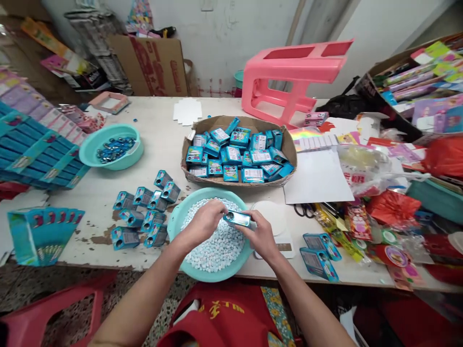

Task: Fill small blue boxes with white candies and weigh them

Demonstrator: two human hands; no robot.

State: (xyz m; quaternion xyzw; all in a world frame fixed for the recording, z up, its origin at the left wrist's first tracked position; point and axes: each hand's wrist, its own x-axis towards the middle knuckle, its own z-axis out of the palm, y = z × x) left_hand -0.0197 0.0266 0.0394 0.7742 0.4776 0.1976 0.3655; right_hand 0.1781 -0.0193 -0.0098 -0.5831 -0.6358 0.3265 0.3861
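A small blue tin box (238,218) with a round hole in its top is gripped by my right hand (261,234) over a turquoise basin (174,226). Plenty of small pale candies (213,250) fill that basin. My left hand (209,219) is at the tin's left end with its fingers closed together; whatever they pinch is hidden. To the left, several similar blue tins (150,207) stand in a group. Two more tins (320,255) lie on the right. A white scale (278,221) sits just behind my right hand.
A cardboard tray (186,174) of blue boxes stands behind the basin. Further left is a turquoise bowl (85,156) holding shiny blue pieces (115,149). An upturned pink stool (289,72) rests at the back. Packets and bags (361,173) crowd the right side; stacked blue cartons (29,140) line the left.
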